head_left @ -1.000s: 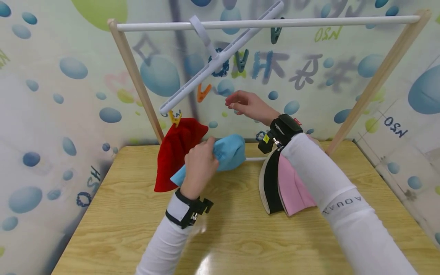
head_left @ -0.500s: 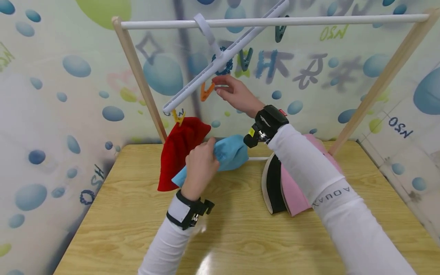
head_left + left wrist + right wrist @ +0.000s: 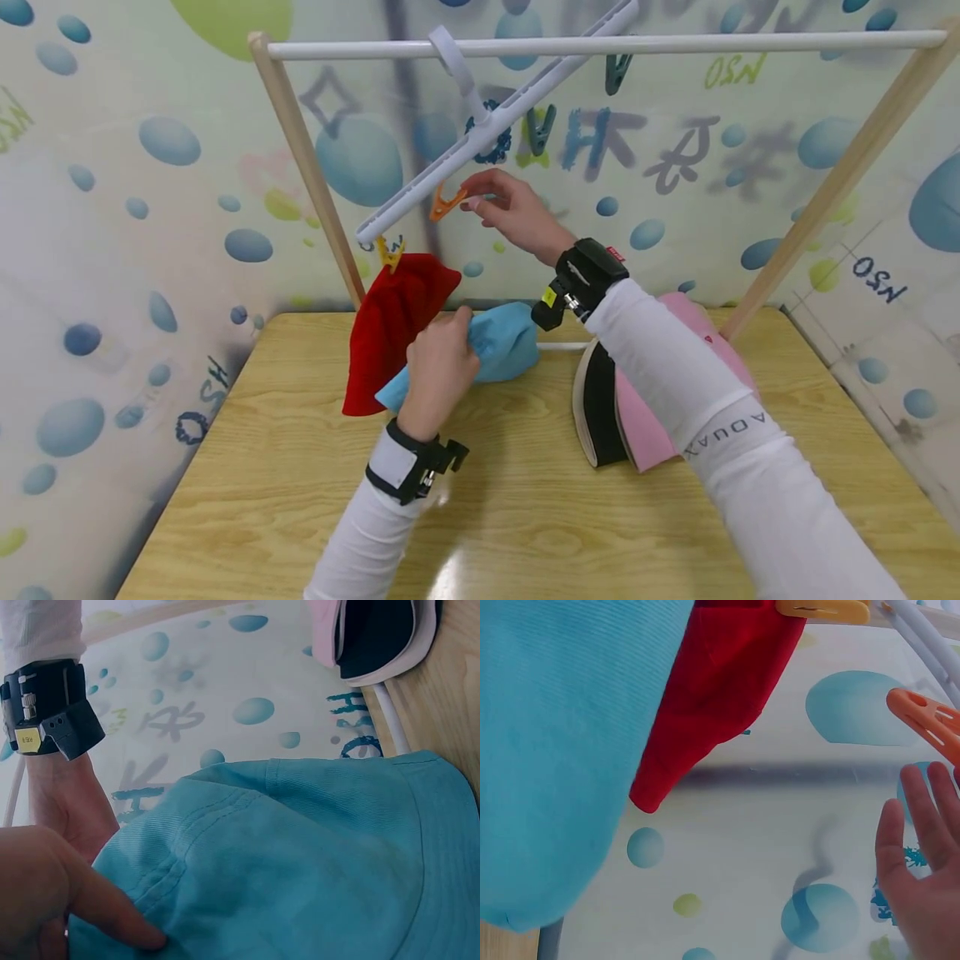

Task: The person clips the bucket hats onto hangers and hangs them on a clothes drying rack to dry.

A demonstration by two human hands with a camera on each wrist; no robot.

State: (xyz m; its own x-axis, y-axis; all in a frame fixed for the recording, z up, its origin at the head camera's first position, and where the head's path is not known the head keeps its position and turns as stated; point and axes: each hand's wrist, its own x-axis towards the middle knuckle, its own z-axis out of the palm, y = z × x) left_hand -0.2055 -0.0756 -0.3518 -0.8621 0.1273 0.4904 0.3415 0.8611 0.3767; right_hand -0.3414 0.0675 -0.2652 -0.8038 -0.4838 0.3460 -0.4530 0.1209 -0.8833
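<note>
My left hand (image 3: 441, 365) grips a light-blue bucket hat (image 3: 504, 343) by its crown, above the table. In the left wrist view the hat (image 3: 300, 847) fills most of the lower half, finger pressed into its cloth. Higher up, my right hand (image 3: 519, 215) pinches the end of an orange clothespin (image 3: 444, 205) that hangs from a white hanger (image 3: 491, 125). The right wrist view shows that clothespin (image 3: 930, 720) at its edge, other fingers spread below; thumb and index are mostly out of frame. Left of the blue hat, a red hat (image 3: 392, 333) hangs from a yellow clothespin (image 3: 389, 253).
The hanger hooks over the white rod (image 3: 720, 43) of a wooden-legged rack. Two dark green clothespins (image 3: 539, 132) hang farther along it. A black hat (image 3: 603, 408) and a pink hat (image 3: 645, 417) sit at the right, partly behind my right sleeve. A patterned wall stands close behind.
My right hand has moved left to the orange clothespin and taken its end, and the clothespin has tilted. The left hand keeps its hold on the blue hat, which has dipped slightly.
</note>
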